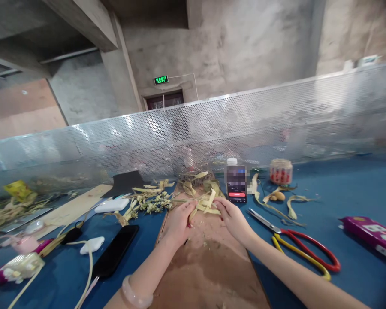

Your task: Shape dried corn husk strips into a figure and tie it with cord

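Note:
Over a brown wooden board, my left hand and my right hand hold a pale yellow-green bundle of flat dried strips between them. My left fingers are closed at the bundle's left side, with something small and red beneath them. Thumb and fingers of my right hand pinch its right side. More dried leaves lie at the board's far end. Scissors with one red and one yellow handle rest partly open to the right of my right hand.
An upright phone leans before a white-capped bottle. A jar and purple packet are at right. At left lie a black phone, cables, a white case and dried plants. Perforated metal screen behind.

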Demonstrator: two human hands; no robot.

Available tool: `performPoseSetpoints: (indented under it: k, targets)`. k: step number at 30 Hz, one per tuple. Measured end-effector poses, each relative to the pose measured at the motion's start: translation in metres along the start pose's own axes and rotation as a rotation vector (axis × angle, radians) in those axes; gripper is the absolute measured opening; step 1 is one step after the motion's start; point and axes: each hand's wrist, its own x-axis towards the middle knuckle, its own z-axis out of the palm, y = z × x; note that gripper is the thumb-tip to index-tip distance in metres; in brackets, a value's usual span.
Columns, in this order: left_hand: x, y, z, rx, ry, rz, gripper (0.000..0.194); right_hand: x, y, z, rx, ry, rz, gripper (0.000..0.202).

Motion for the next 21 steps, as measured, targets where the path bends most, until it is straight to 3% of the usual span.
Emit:
performPoseSetpoints:
  k: [5,10,16,21]
  targets:
    - [0.001,-0.003,-0.001,0.013,-0.038,0.068,0.021,0.001,0.001,0.002,0.152,0.012,0.061,0.040]
    - [-0.003,-0.001,-0.001,0.177,-0.065,0.111,0.023,0.001,-0.007,0.002,0.242,-0.196,0.055,0.034]
    - [0.002,0.001,-0.011,0.429,0.174,0.245,0.026,0.003,-0.006,-0.006,0.277,-0.239,0.095,0.037]
    - [0.006,-0.003,-0.016,0.537,0.261,0.316,0.024,0.004,0.000,-0.007,0.235,-0.238,0.081,0.034]
